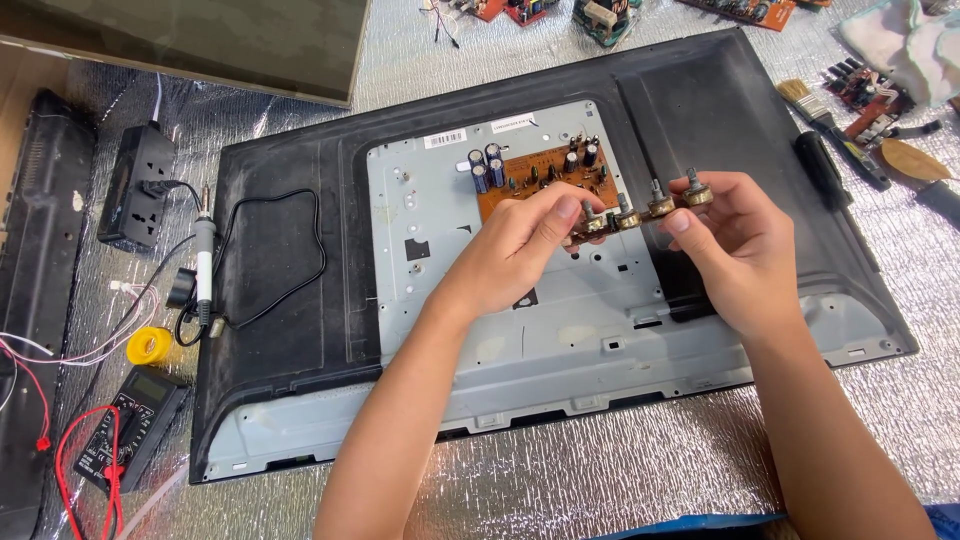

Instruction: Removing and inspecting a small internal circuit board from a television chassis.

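Head view, left hand (515,250), right hand (735,250), potentiometer strip (640,210) (gripped at both ends)

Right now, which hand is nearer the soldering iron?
Left. The left hand holds the knob strip right of the soldering iron; the right hand grips its far end, farther away.

— How do the arms lie?
— Both bare forearms reach up from below, converging; left hand (515,250) curled, fingertips pinched.
— And the other?
— Right hand (735,250) likewise closed, thumb pressing forward; wrists well apart.
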